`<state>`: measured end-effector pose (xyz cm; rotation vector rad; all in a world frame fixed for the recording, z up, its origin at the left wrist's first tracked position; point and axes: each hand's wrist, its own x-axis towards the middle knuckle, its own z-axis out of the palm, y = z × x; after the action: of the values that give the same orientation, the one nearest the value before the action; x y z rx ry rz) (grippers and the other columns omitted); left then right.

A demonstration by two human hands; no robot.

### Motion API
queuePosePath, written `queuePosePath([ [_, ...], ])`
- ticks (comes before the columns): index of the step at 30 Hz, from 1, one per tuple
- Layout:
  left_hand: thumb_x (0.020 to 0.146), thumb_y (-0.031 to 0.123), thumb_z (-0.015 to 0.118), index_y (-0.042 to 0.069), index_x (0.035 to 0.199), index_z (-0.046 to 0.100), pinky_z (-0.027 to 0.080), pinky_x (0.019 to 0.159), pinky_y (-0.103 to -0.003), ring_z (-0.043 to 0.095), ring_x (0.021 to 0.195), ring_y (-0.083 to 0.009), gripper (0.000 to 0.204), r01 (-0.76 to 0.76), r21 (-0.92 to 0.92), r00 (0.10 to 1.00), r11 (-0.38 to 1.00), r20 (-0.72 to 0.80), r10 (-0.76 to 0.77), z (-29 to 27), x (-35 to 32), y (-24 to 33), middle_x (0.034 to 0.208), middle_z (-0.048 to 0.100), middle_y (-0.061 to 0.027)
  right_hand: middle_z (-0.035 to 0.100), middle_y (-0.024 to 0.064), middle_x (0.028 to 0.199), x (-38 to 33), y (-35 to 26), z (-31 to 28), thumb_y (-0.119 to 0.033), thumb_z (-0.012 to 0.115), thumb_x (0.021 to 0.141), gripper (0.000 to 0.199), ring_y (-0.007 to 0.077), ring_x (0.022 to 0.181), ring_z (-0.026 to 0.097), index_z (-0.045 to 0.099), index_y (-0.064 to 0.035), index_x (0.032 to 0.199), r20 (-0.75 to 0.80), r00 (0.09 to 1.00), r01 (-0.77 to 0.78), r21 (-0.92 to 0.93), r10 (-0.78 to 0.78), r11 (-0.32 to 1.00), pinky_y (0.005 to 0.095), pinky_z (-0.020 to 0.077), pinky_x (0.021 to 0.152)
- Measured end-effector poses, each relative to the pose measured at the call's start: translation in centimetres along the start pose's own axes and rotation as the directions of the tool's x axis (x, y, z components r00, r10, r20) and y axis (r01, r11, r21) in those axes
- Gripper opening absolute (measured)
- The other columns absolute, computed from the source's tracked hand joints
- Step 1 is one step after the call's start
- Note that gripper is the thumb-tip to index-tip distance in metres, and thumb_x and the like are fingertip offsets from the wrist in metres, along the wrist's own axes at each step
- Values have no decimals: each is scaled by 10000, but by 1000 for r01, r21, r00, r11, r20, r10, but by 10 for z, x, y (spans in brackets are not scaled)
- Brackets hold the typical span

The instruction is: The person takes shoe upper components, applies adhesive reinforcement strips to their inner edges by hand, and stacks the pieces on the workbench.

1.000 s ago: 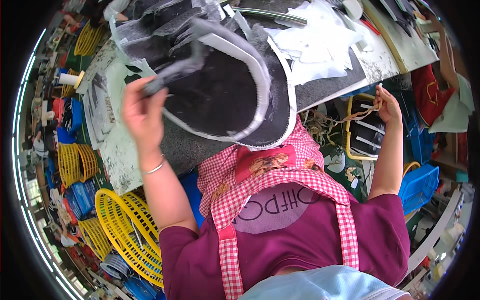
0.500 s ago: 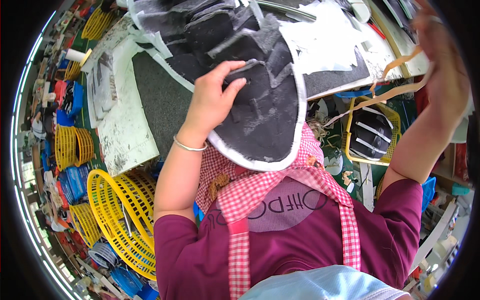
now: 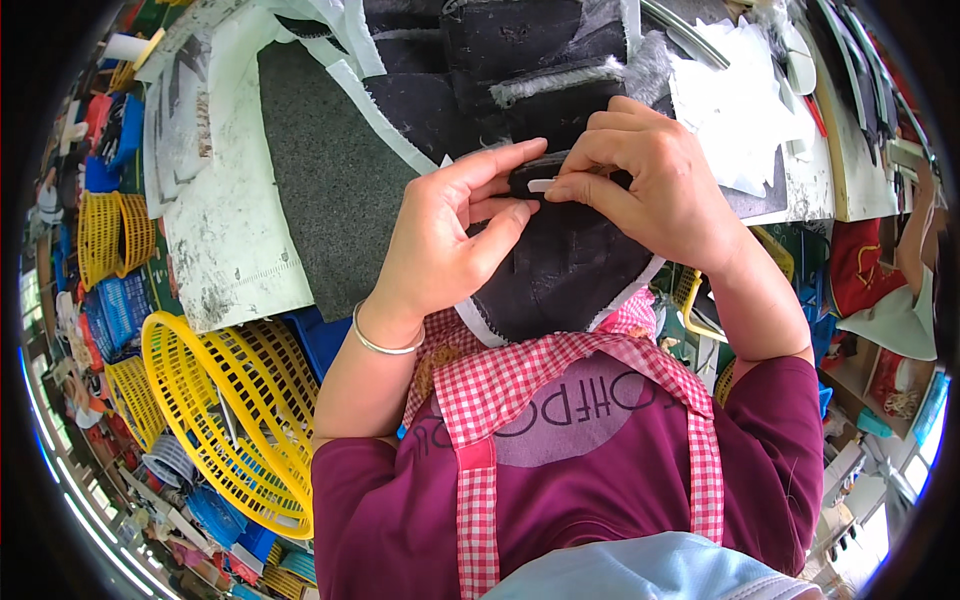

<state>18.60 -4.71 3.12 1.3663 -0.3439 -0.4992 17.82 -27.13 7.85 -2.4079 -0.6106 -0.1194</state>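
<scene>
A black fabric piece [image 3: 560,270] with a white border lies over my lap and the table edge. It tapers to a rounded end near my apron. My left hand [image 3: 450,235] has its index finger and thumb closed on a raised black flap in the middle of it. Between the thumb and index finger of my right hand [image 3: 650,180] is a small white strip [image 3: 541,185], held against that flap. Further up, more black layers [image 3: 540,40] with fuzzy grey edges and white borders overlap one another. How far the strip reaches under my fingers is hidden.
A dark grey mat [image 3: 320,180] covers part of the worn white table [image 3: 235,235]. White sheets [image 3: 725,110] lie at the back right, beside a metal bar [image 3: 685,35]. A big yellow basket [image 3: 225,420] stands at left; another yellow basket [image 3: 685,295] is partly hidden behind my right arm.
My right hand has come in from the far right, where tan strips hung beside it, to pinch the white strip at the flap. My left hand stays on the black piece, which sits differently.
</scene>
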Motion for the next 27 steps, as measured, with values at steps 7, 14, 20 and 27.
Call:
queuePosePath([
  [7, 913, -65, 662, -18, 1252, 699, 600, 803, -251, 716, 878, -114, 345, -71, 183, 992, 981, -90, 88, 8, 7, -1, 998, 739, -88, 653, 63, 747, -1, -1, 2, -221, 791, 810, 196, 282, 762, 639, 687, -63, 755, -21, 996, -89, -23, 88, 996, 412, 514, 652],
  [14, 867, 38, 796, -2, 986, 722, 530, 618, -220, 674, 707, -69, 146, -174, 288, 982, 942, -23, 189, 10, 17, 10, 802, 725, -52, 650, 71, 762, -17, -7, 2, -175, 790, 804, 181, 299, 700, 647, 654, -56, 817, -121, 978, -177, -36, 171, 984, 397, 504, 604],
  [20, 845, 7, 834, 54, 914, 604, 456, 622, -164, 584, 722, -4, 244, -42, 269, 997, 962, -52, 58, 15, 25, 12, 823, 668, 28, 625, 109, 843, -29, 2, -10, -115, 780, 828, 216, 300, 682, 633, 580, -32, 837, -43, 979, -160, 430, 197, 889, 378, 513, 616],
  [27, 869, -33, 786, -7, 1226, 662, 523, 765, -188, 617, 807, -34, 379, 117, 210, 992, 971, 14, -122, 6, 27, 12, 883, 664, 5, 627, 116, 831, -38, 5, -15, -156, 795, 835, 274, 334, 697, 649, 575, -29, 936, -96, 984, -151, -35, 147, 988, 397, 511, 596],
])
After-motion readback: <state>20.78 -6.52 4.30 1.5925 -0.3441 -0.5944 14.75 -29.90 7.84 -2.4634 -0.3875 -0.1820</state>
